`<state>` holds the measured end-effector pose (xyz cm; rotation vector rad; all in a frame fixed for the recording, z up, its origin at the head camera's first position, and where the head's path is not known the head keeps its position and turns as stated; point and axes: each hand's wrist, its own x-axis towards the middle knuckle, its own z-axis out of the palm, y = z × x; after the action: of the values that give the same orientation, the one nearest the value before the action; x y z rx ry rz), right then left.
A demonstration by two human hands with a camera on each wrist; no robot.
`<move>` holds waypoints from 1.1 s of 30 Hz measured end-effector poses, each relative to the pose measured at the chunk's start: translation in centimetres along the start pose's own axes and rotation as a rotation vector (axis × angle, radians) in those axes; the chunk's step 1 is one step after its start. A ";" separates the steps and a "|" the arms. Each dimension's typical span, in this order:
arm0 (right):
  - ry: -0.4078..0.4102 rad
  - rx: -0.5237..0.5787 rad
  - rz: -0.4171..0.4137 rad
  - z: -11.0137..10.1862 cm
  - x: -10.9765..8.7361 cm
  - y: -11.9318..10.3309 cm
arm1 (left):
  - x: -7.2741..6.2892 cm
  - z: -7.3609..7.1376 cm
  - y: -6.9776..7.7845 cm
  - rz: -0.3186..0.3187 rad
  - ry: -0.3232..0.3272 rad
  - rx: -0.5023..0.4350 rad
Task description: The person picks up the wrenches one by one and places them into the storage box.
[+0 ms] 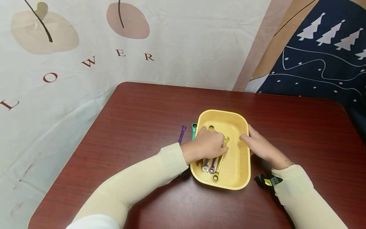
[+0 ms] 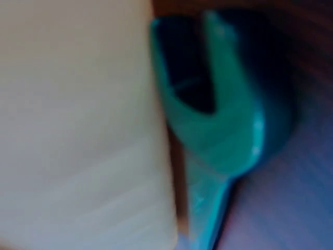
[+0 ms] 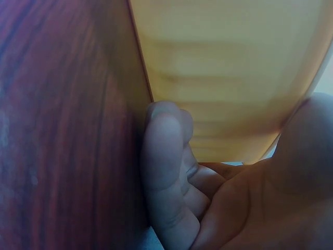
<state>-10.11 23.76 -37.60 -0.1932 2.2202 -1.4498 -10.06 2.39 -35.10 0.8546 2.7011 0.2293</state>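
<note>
A yellow plastic bin [image 1: 235,165] stands on the table with several combination wrenches inside, among them a gold wrench [image 1: 219,165], a purple wrench [image 1: 212,166] and a silver wrench [image 1: 205,167]. My left hand [image 1: 207,143] reaches over the bin's left rim, knuckles up, above these wrenches. Its fingertips are hidden, so whether it grips one cannot be seen. With thumb on the rim and fingers along the outer wall, my right hand [image 1: 258,144] holds the bin's right side; the right wrist view shows those fingers [image 3: 164,166] low beside the yellow wall.
Left of the bin lie a purple wrench [image 1: 181,134] and a green wrench [image 1: 194,128] on the red-brown table [image 1: 137,127]. In the left wrist view the green wrench's open end [image 2: 218,120] is close to the pale bin wall [image 2: 78,125]. A printed cloth [image 1: 186,38] hangs behind.
</note>
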 end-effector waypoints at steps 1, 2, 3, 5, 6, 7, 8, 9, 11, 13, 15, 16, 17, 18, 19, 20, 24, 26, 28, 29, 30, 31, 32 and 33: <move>0.000 0.000 0.000 0.0 0.0 0.0 | -0.1 -0.1 0.0 0.013 0.025 -0.004; -0.002 0.001 -0.001 0.0 0.0 0.0 | -0.3 -0.3 0.0 0.027 0.054 -0.011; -0.002 0.002 -0.002 0.0 0.0 0.0 | -0.4 -0.5 0.0 0.040 0.083 -0.017; -0.001 0.005 -0.007 -0.1 0.0 0.1 | -0.8 -0.9 -0.1 0.064 0.146 -0.025; 0.000 0.006 -0.007 -0.1 0.1 0.1 | -1.0 -1.1 -0.2 0.072 0.177 -0.026; 0.002 0.007 -0.007 -0.1 0.1 0.1 | -1.1 -1.3 -0.3 0.079 0.207 -0.026; 0.002 0.007 -0.007 -0.1 0.1 0.1 | -1.3 -1.5 -0.5 0.085 0.238 -0.025; 0.004 0.008 -0.006 -0.1 0.1 0.1 | -1.5 -1.7 -0.7 0.089 0.269 -0.023; 0.004 0.011 -0.002 -0.1 0.1 0.1 | -1.8 -2.0 -1.0 0.089 0.325 -0.019; 0.003 0.012 0.001 -0.1 0.0 0.1 | -2.1 -2.4 -1.3 0.079 0.367 -0.027; 0.001 0.014 0.002 -0.1 0.0 0.1 | -2.4 -2.7 -1.6 0.065 0.398 -0.038; 0.000 0.015 0.002 -0.1 0.0 0.1 | -2.5 -2.8 -1.8 0.056 0.407 -0.049; -0.002 0.018 0.001 -0.1 0.0 0.0 | -2.7 -3.0 -1.9 0.049 0.416 -0.057; -0.002 0.018 0.002 -0.1 -0.1 0.0 | -2.8 -3.1 -2.1 0.041 0.425 -0.064; -0.003 0.020 0.000 -0.1 -0.1 0.0 | -3.0 -3.2 -2.3 0.034 0.434 -0.070; -0.004 0.023 0.000 -0.1 -0.1 0.0 | -3.1 -3.3 -2.5 0.027 0.442 -0.073; -0.013 0.036 -0.004 0.0 -0.1 0.0 | -3.9 -3.6 -3.4 -0.005 0.473 -0.101; -0.017 0.040 -0.004 0.0 -0.1 0.0 | -4.2 -3.6 -3.9 -0.022 0.484 -0.117; -0.017 0.040 -0.004 0.0 -0.1 0.0 | -4.5 -3.5 -4.5 -0.038 0.488 -0.131; -0.017 0.039 -0.004 0.0 -0.1 0.0 | -4.6 -3.5 -4.7 -0.045 0.490 -0.135; -0.016 0.038 -0.004 0.0 -0.1 0.0 | -4.7 -3.4 -5.0 -0.051 0.490 -0.140; -0.014 0.036 -0.003 0.0 -0.1 0.0 | -4.9 -3.3 -5.3 -0.058 0.488 -0.145; -0.014 0.035 -0.004 0.0 -0.1 0.0 | -4.9 -3.2 -5.6 -0.066 0.486 -0.148; -0.013 0.034 -0.004 0.0 -0.1 0.0 | -5.0 -3.1 -5.9 -0.076 0.483 -0.151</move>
<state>-10.04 23.78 -37.55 -0.1957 2.1839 -1.4831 -10.32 -5.53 -32.41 0.7240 3.0937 0.6929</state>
